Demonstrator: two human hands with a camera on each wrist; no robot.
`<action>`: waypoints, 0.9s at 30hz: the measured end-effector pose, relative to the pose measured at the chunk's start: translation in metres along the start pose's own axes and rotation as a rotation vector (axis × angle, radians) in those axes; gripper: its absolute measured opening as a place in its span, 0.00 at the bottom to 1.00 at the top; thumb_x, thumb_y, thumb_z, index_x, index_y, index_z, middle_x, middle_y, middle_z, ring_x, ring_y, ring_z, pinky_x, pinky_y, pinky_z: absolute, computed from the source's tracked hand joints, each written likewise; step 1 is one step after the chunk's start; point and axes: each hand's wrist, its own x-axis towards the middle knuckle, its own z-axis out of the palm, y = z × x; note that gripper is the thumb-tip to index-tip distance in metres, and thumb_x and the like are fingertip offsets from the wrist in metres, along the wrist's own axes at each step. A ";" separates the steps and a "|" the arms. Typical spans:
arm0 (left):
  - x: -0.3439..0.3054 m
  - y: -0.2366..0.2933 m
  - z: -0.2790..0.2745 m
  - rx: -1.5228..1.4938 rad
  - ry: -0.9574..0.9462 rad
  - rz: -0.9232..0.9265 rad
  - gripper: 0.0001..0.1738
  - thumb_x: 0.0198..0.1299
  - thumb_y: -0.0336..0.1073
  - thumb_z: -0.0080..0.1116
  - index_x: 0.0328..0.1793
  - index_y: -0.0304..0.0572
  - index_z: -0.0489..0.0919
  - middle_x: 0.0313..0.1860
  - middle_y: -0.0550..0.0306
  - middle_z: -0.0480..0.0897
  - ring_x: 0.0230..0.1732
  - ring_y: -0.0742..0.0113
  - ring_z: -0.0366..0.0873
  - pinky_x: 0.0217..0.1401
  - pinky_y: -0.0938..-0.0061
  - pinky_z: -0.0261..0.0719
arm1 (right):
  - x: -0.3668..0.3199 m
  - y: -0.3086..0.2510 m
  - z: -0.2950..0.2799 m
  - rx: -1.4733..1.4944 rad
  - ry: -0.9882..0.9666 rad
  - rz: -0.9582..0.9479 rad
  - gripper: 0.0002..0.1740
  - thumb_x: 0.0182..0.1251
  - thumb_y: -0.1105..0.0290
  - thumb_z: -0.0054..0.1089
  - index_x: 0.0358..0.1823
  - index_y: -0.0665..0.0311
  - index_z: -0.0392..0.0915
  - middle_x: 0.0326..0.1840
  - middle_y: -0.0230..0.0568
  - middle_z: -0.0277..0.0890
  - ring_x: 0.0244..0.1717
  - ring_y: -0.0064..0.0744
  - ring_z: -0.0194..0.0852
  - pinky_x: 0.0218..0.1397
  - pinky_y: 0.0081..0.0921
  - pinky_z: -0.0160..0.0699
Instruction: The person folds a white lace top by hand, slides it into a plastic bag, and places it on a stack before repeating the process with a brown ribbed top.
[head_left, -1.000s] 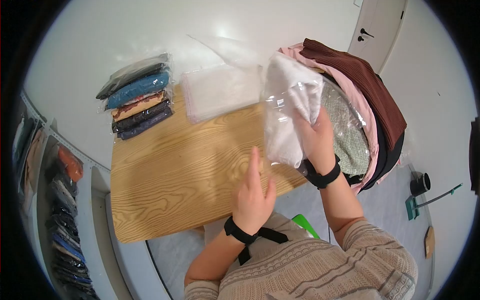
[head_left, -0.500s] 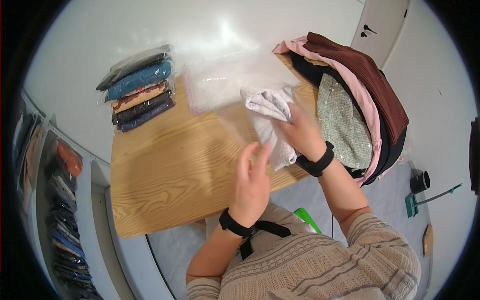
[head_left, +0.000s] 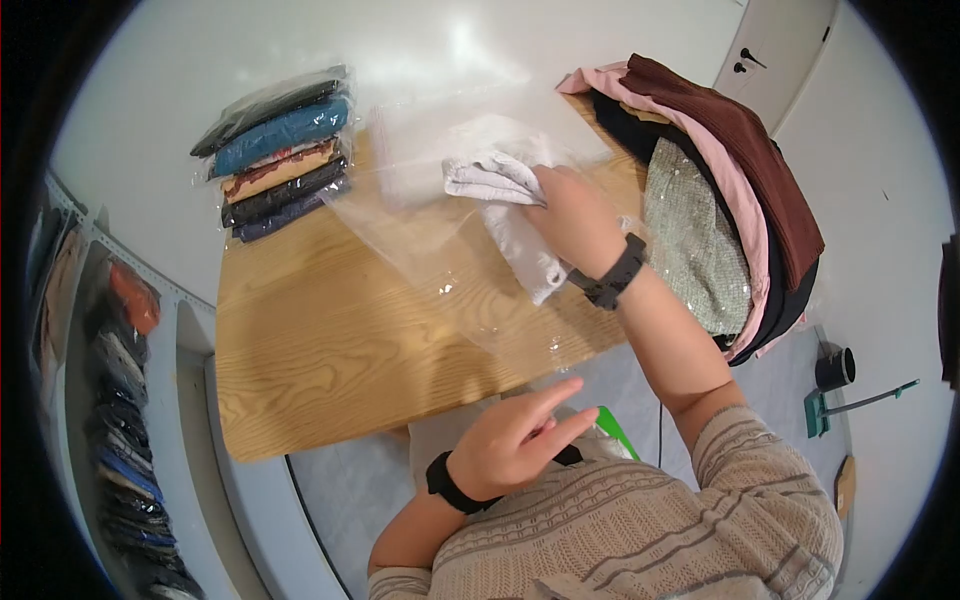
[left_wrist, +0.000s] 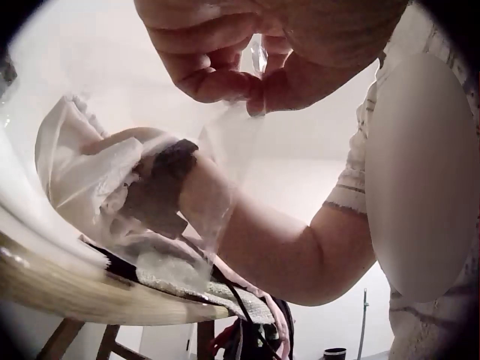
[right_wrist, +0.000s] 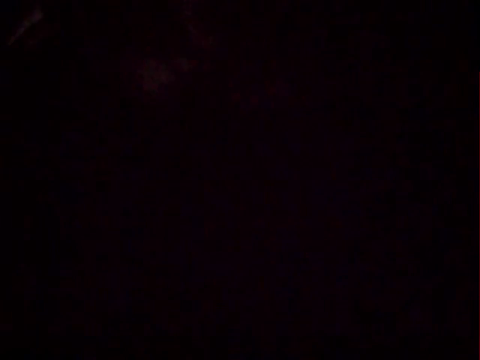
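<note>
A folded white garment (head_left: 524,252) is gripped at its near right side by my right hand (head_left: 580,218), above the middle of the wooden table (head_left: 300,370). Around and below it spreads a clear plastic bag (head_left: 448,287), reaching toward the table's front edge. My left hand (head_left: 508,446) is close to my body, past that edge. In the left wrist view, the thumb and fingers of the left hand (left_wrist: 307,67) pinch clear film (left_wrist: 232,139), which hangs in front of the right forearm. The right wrist view is almost black.
Bagged, folded clothes (head_left: 285,140) are stacked at the back left. Flat clear bags (head_left: 400,130) lie along the back. At right is a clothes heap with a brown knit (head_left: 720,140) and a sequined piece (head_left: 695,240). A shelf (head_left: 190,330) of packed clothes stands left.
The white garment has moved left and lower, over the table, with my right hand. My left hand has drawn back toward my body, and the clear bag has spread out across the tabletop.
</note>
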 end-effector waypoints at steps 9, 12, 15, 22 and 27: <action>-0.020 -0.006 -0.014 0.259 0.085 -0.101 0.26 0.40 0.16 0.52 0.50 0.39 0.79 0.53 0.47 0.75 0.24 0.62 0.71 0.28 0.73 0.73 | -0.043 -0.035 0.038 0.033 -0.238 -0.295 0.29 0.58 0.47 0.57 0.49 0.66 0.75 0.53 0.59 0.70 0.55 0.58 0.68 0.55 0.51 0.66; -0.024 -0.006 -0.014 0.267 0.100 -0.104 0.25 0.40 0.17 0.53 0.48 0.39 0.79 0.52 0.48 0.76 0.24 0.62 0.72 0.28 0.72 0.73 | -0.053 -0.040 0.040 0.332 -0.535 -0.279 0.30 0.59 0.46 0.55 0.54 0.62 0.73 0.65 0.60 0.61 0.67 0.58 0.56 0.65 0.54 0.56; -0.025 -0.007 -0.017 0.299 0.149 -0.122 0.23 0.41 0.18 0.53 0.47 0.39 0.80 0.49 0.50 0.77 0.24 0.61 0.73 0.27 0.72 0.73 | -0.068 -0.035 0.037 0.117 -0.525 -0.478 0.31 0.61 0.51 0.56 0.61 0.62 0.69 0.70 0.57 0.53 0.70 0.54 0.50 0.68 0.43 0.55; -0.031 -0.006 -0.018 0.279 0.132 -0.197 0.21 0.44 0.18 0.52 0.47 0.38 0.80 0.48 0.50 0.77 0.24 0.63 0.71 0.28 0.74 0.72 | -0.090 -0.007 -0.009 0.936 -0.621 0.019 0.21 0.65 0.65 0.54 0.59 0.62 0.69 0.65 0.52 0.63 0.67 0.37 0.59 0.64 0.29 0.62; -0.036 -0.005 -0.011 0.235 0.109 -0.246 0.21 0.46 0.16 0.51 0.47 0.38 0.80 0.50 0.49 0.75 0.28 0.65 0.72 0.31 0.76 0.72 | -0.109 0.002 -0.012 1.615 -0.550 0.910 0.16 0.67 0.69 0.51 0.52 0.70 0.67 0.49 0.48 0.73 0.52 0.36 0.74 0.55 0.26 0.73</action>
